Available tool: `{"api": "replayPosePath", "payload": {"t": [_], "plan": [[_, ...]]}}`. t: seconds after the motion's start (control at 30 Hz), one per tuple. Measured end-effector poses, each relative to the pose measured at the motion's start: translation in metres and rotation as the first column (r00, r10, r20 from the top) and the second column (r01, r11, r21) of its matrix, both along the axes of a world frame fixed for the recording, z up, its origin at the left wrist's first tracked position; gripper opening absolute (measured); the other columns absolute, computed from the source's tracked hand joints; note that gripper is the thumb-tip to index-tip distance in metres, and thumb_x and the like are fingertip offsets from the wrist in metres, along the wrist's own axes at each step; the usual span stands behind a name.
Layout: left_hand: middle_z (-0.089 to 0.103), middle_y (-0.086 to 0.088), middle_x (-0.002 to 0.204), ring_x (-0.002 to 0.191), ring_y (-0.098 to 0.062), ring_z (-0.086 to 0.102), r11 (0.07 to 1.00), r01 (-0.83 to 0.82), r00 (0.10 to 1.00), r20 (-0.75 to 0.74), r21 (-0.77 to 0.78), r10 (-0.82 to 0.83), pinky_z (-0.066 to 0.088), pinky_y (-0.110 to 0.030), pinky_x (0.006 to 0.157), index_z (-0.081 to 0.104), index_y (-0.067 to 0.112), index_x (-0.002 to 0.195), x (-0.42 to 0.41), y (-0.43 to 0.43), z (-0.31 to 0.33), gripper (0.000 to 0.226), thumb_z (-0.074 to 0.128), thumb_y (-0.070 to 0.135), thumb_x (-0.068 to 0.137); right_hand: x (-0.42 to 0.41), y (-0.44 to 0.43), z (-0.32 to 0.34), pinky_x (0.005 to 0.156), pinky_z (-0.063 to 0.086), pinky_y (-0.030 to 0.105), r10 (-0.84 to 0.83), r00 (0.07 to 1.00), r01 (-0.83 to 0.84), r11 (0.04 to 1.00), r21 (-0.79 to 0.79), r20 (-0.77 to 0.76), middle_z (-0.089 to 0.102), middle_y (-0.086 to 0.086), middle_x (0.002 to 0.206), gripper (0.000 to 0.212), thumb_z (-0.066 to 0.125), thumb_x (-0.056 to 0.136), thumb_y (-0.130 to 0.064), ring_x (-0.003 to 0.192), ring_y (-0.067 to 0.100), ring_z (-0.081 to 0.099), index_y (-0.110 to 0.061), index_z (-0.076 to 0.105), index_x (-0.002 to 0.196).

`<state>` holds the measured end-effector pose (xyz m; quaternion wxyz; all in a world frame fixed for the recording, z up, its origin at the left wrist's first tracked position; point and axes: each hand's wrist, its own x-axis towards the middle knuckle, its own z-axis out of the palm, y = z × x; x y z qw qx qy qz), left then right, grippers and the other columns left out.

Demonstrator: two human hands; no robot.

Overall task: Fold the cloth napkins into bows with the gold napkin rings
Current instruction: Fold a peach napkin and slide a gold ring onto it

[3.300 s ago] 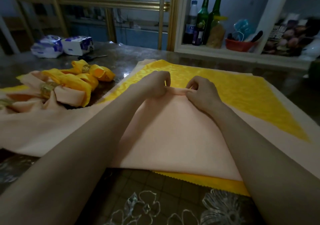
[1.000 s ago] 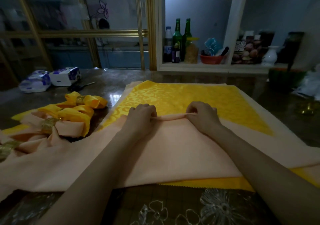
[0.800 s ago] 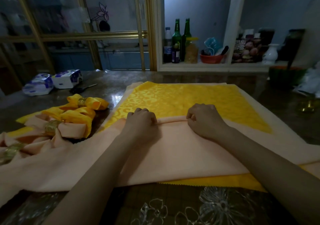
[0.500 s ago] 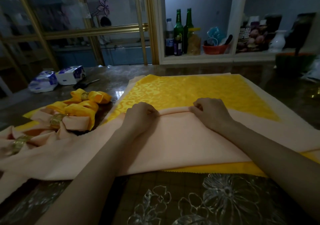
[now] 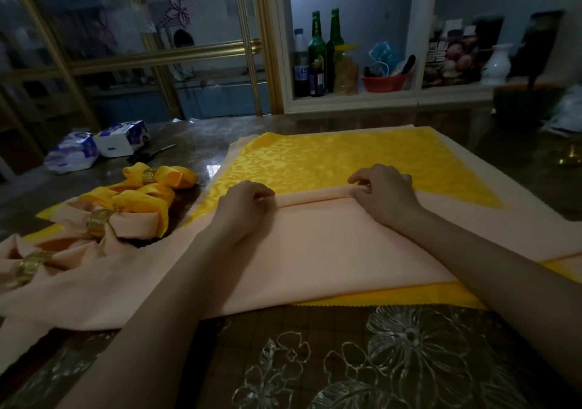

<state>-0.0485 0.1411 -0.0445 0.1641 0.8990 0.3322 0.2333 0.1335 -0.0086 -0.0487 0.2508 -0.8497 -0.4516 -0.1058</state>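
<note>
**Both hands on peach fold**

L hand (image 5: 242, 207) & R hand (image 5: 385, 194), fingers curled, pinch the rolled far edge of the peach napkin (image 5: 315, 245), atop a yellow napkin (image 5: 330, 160) mid tabletop (image 5: 195, 144). Bows (image 5: 126, 216) w/ gold rings (image 5: 97, 221) lie left

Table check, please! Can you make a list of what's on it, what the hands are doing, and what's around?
Surface: dark glossy table, flowered cover at the near edge.
Job's things: peach napkin lies on a yellow napkin, far edge rolled; bows with gold rings at left.
Clutter: two tissue packs at far left.
Hands: left hand and right hand both pinch the rolled edge.
Cables: nothing seen.
Surroundings: green bottles and a red bowl on a shelf; gold-framed glass doors.
</note>
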Motion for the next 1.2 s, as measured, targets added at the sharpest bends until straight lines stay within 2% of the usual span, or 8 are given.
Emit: {"api": "replayPosePath", "payload": {"t": [0.27, 0.4, 0.47, 0.63, 0.8, 0.97, 1.13, 1.2], "plan": [[0.062, -0.003, 0.098, 0.1, -0.024, 0.055, 0.973, 0.026, 1.0, -0.01, 0.229, -0.024, 0.041, -0.039, 0.09, 0.07, 0.015, 0.09, -0.003, -0.009, 0.007, 0.011, 0.062, 0.012, 0.084, -0.011, -0.003, 0.004, 0.087, 0.028, 0.034, -0.023, 0.968, 0.024, 1.0, 0.001, 0.249, 0.058, 0.004, 0.107, 0.023, 0.053, 0.087, -0.003, 0.107, 0.023, 0.047, -0.018, 0.064, 0.101], [0.058, 0.001, 0.109, 0.11, -0.02, 0.047, 0.951, 0.072, 0.957, -0.291, 0.299, 0.02, 0.034, -0.034, 0.091, 0.069, 0.023, 0.103, -0.002, -0.018, 0.025, 0.02, 0.058, 0.015, 0.089, -0.013, -0.004, 0.008, 0.086, 0.028, 0.034, 0.039, 0.948, 0.0, 0.993, -0.122, 0.317, 0.055, 0.003, 0.107, 0.027, 0.047, 0.087, 0.002, 0.107, 0.023, 0.046, -0.018, 0.058, 0.102], [0.061, 0.001, 0.11, 0.109, -0.021, 0.051, 0.973, 0.068, 0.944, -0.329, 0.219, 0.008, 0.039, -0.034, 0.093, 0.069, 0.022, 0.105, -0.002, -0.022, 0.029, 0.021, 0.055, 0.015, 0.09, -0.014, -0.004, 0.011, 0.089, 0.03, 0.037, 0.063, 0.945, 0.009, 0.976, -0.218, 0.32, 0.054, 0.003, 0.111, 0.027, 0.047, 0.088, -0.003, 0.11, 0.024, 0.046, -0.02, 0.058, 0.105], [0.067, -0.006, 0.098, 0.091, -0.023, 0.058, 0.994, 0.062, 0.963, -0.267, 0.09, -0.036, 0.05, -0.038, 0.081, 0.072, 0.014, 0.093, -0.003, -0.02, 0.025, 0.017, 0.058, 0.021, 0.089, -0.016, -0.005, 0.017, 0.092, 0.031, 0.039, 0.022, 0.975, 0.026, 0.977, -0.214, 0.222, 0.057, 0.005, 0.112, 0.024, 0.045, 0.093, -0.022, 0.107, 0.025, 0.048, -0.018, 0.065, 0.105], [0.066, -0.006, 0.098, 0.096, -0.022, 0.059, 0.997, 0.07, 0.982, -0.178, 0.032, -0.063, 0.048, -0.039, 0.085, 0.073, 0.011, 0.092, -0.006, -0.016, 0.022, 0.012, 0.063, 0.017, 0.087, -0.009, -0.007, 0.012, 0.093, 0.033, 0.038, 0.053, 0.98, -0.026, 0.99, -0.139, 0.193, 0.061, 0.002, 0.115, 0.023, 0.049, 0.094, -0.027, 0.108, 0.022, 0.05, -0.018, 0.068, 0.103], [0.07, -0.007, 0.1, 0.082, -0.012, 0.057, 0.998, 0.069, 0.985, -0.158, 0.001, -0.068, 0.041, -0.022, 0.07, 0.074, 0.008, 0.097, -0.006, -0.018, 0.025, 0.016, 0.061, 0.011, 0.088, 0.004, -0.014, 0.008, 0.094, 0.045, 0.041, 0.192, 0.97, -0.19, 0.981, 0.023, -0.149, 0.068, 0.004, 0.106, 0.014, 0.062, 0.088, -0.022, 0.101, 0.018, 0.059, -0.015, 0.071, 0.096], [0.068, -0.006, 0.1, 0.088, -0.015, 0.057, 0.998, 0.061, 0.986, -0.159, 0.016, -0.057, 0.046, -0.028, 0.075, 0.073, 0.011, 0.091, -0.005, -0.017, 0.022, 0.011, 0.063, 0.014, 0.087, 0.01, -0.016, 0.008, 0.073, 0.042, 0.012, 0.256, 0.935, -0.227, 0.964, 0.142, -0.244, 0.065, -0.001, 0.097, 0.015, 0.068, 0.082, -0.012, 0.091, 0.007, 0.055, -0.014, 0.069, 0.097], [0.064, -0.003, 0.096, 0.091, -0.018, 0.056, 0.999, 0.049, 0.991, -0.123, 0.011, -0.048, 0.047, -0.032, 0.078, 0.068, 0.013, 0.09, -0.005, -0.016, 0.018, 0.006, 0.064, 0.015, 0.086, 0.01, -0.015, 0.008, 0.07, 0.038, 0.009, 0.257, 0.933, -0.222, 0.962, 0.16, -0.252, 0.061, -0.002, 0.095, 0.024, 0.068, 0.081, -0.01, 0.091, 0.006, 0.054, -0.015, 0.067, 0.105]]}}
